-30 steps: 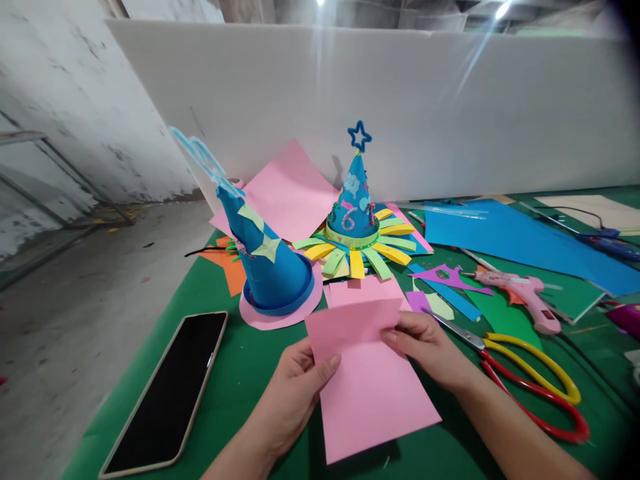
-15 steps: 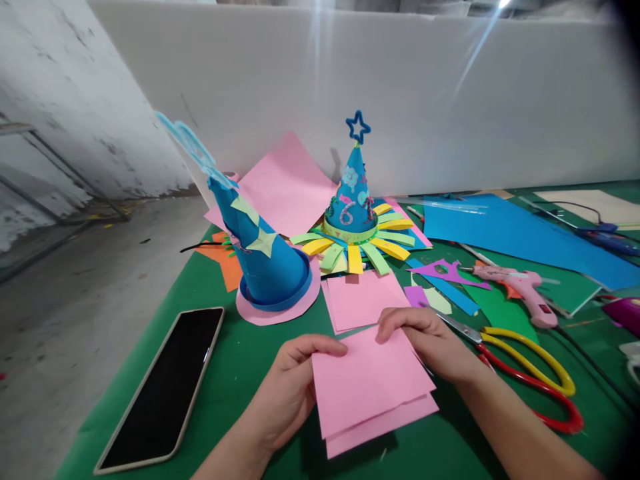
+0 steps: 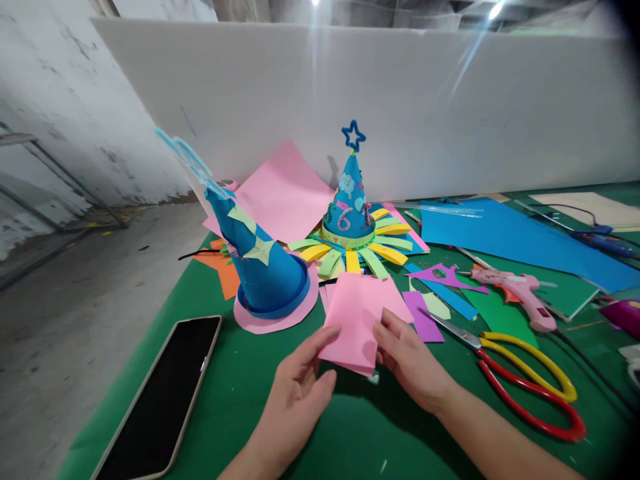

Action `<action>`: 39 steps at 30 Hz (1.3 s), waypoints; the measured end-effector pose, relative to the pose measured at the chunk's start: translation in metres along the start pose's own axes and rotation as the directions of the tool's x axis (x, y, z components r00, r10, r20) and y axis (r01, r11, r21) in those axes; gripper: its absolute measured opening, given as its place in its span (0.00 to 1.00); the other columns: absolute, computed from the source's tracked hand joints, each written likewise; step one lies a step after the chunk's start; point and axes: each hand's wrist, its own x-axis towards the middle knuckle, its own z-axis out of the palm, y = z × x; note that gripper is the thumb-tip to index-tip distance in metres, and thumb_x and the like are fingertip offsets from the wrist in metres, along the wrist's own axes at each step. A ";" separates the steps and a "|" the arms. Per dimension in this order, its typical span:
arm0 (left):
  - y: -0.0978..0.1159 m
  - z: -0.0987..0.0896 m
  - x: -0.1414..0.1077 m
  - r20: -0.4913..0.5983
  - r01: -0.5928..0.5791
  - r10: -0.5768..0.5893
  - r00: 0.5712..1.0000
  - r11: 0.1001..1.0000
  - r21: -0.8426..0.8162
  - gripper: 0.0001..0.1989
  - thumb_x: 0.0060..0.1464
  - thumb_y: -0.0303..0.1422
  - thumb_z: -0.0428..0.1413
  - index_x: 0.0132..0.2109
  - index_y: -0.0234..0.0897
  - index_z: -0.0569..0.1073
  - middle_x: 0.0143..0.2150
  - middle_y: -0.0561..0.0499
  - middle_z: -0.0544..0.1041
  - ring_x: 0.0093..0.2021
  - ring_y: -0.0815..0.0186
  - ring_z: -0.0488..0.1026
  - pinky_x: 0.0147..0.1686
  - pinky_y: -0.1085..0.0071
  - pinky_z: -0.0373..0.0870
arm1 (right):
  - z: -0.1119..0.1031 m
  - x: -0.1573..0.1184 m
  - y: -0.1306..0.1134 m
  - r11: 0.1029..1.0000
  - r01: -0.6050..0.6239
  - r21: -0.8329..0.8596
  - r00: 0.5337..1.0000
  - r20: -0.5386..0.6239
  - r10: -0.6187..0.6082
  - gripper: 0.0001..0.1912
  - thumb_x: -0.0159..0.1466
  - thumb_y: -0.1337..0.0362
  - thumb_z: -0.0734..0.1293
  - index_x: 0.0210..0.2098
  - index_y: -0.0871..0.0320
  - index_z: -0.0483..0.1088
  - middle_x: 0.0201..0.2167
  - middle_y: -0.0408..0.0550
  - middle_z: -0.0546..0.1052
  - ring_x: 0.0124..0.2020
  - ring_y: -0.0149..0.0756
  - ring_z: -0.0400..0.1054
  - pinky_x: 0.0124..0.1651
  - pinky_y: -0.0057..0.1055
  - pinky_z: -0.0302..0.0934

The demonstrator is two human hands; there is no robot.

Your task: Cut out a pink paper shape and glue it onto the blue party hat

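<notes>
Pink paper squares (image 3: 350, 320), stacked or folded into a narrower piece, are between my two hands above the green table. The fingers of my left hand (image 3: 303, 380) are at their left edge, the thumb apart and lower. My right hand (image 3: 407, 357) pinches their right edge, fingers bent. Behind lies another pink sheet (image 3: 399, 300), partly covered. A blue cone hat (image 3: 270, 277) with pale stars and a pink brim leans to the left. Beyond my hands stands a smaller blue cone hat (image 3: 350, 200) with a 6, a star on top and a yellow-green strip brim.
Red-and-yellow scissors (image 3: 473, 340) lie right of my right hand, beside purple paper (image 3: 423, 317). A pink glue gun (image 3: 515, 283) with a cord rests farther right. At left is a phone (image 3: 165, 393). Blue sheet (image 3: 500, 233) and a white board (image 3: 375, 87) are behind.
The pink squares have moved away from me and now look narrower, overlapping the pink sheet behind. My right hand has lowered to their right edge; my left thumb has come off the paper.
</notes>
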 end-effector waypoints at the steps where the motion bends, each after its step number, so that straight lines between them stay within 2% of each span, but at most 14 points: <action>1: 0.000 0.000 -0.001 0.048 -0.005 0.003 0.999 0.999 0.047 0.17 0.43 0.28 0.56 0.44 0.40 0.73 0.51 0.46 0.68 0.54 0.58 0.58 0.50 0.69 0.56 | 0.000 0.001 0.000 0.998 0.036 -0.048 0.999 -0.035 -0.038 0.11 0.58 0.60 0.62 0.38 0.56 0.63 0.30 0.42 0.68 0.30 0.29 0.61 0.32 0.26 0.58; 3: 0.001 0.003 -0.003 0.085 -0.035 0.029 0.996 0.997 0.067 0.15 0.43 0.29 0.56 0.42 0.40 0.73 0.55 0.46 0.63 0.56 0.57 0.55 0.51 0.68 0.55 | -0.002 0.003 0.000 0.988 0.075 -0.133 0.994 -0.070 -0.084 0.10 0.57 0.61 0.63 0.38 0.57 0.63 0.30 0.43 0.69 0.32 0.31 0.62 0.34 0.27 0.59; 5: 0.003 0.007 -0.002 0.031 -0.041 0.041 0.999 0.999 0.008 0.13 0.44 0.30 0.56 0.41 0.39 0.72 0.56 0.44 0.62 0.52 0.56 0.61 0.47 0.67 0.60 | -0.006 0.004 -0.001 0.978 0.085 -0.190 0.993 -0.059 -0.098 0.11 0.56 0.61 0.64 0.38 0.57 0.64 0.32 0.44 0.70 0.34 0.34 0.63 0.35 0.29 0.60; 8: 0.006 0.012 0.002 -0.037 0.047 -0.050 0.998 0.996 -0.076 0.13 0.46 0.33 0.55 0.41 0.36 0.69 0.48 0.42 0.69 0.42 0.60 0.69 0.39 0.68 0.65 | -0.011 0.003 -0.004 0.954 0.097 -0.285 0.995 0.029 -0.093 0.12 0.55 0.62 0.64 0.39 0.58 0.64 0.33 0.46 0.71 0.34 0.35 0.63 0.34 0.30 0.60; 13: 0.003 0.012 0.006 0.061 0.166 -0.160 0.985 0.980 -0.109 0.14 0.45 0.33 0.56 0.40 0.32 0.72 0.36 0.45 0.76 0.37 0.61 0.70 0.39 0.67 0.65 | -0.005 -0.004 -0.010 0.840 0.179 -0.513 0.978 0.187 -0.094 0.10 0.57 0.63 0.62 0.39 0.58 0.64 0.34 0.45 0.70 0.36 0.36 0.62 0.36 0.30 0.59; 17: 0.000 0.010 0.007 0.090 0.223 -0.212 0.973 0.965 -0.139 0.13 0.46 0.33 0.56 0.40 0.31 0.74 0.34 0.45 0.77 0.35 0.61 0.71 0.38 0.66 0.65 | -0.003 -0.004 -0.012 0.884 0.144 -0.445 0.980 0.190 -0.064 0.08 0.56 0.63 0.63 0.36 0.58 0.64 0.31 0.43 0.68 0.33 0.33 0.61 0.33 0.27 0.58; 21: 0.002 0.014 0.007 0.080 0.233 -0.221 0.972 0.950 -0.207 0.13 0.44 0.33 0.57 0.39 0.31 0.75 0.33 0.45 0.77 0.34 0.60 0.71 0.39 0.64 0.64 | -0.007 -0.002 -0.009 0.928 0.075 -0.364 0.991 0.134 -0.028 0.08 0.55 0.61 0.64 0.27 0.59 0.63 0.23 0.39 0.62 0.25 0.27 0.56 0.26 0.24 0.52; 27: 0.003 0.016 0.006 0.052 0.232 -0.226 0.973 0.950 -0.210 0.13 0.42 0.33 0.59 0.37 0.31 0.76 0.31 0.45 0.78 0.33 0.61 0.71 0.38 0.65 0.64 | -0.009 -0.002 -0.004 0.924 0.028 -0.382 0.996 0.093 0.008 0.11 0.56 0.57 0.63 0.26 0.59 0.62 0.21 0.38 0.58 0.23 0.27 0.52 0.25 0.25 0.48; 39: 0.001 0.016 0.005 0.025 0.231 -0.231 0.973 0.951 -0.207 0.13 0.41 0.33 0.59 0.36 0.31 0.76 0.29 0.46 0.77 0.33 0.61 0.70 0.37 0.66 0.65 | -0.008 -0.001 -0.004 0.909 0.055 -0.413 0.998 0.059 -0.033 0.15 0.57 0.56 0.61 0.20 0.58 0.57 0.19 0.37 0.53 0.21 0.26 0.45 0.23 0.26 0.43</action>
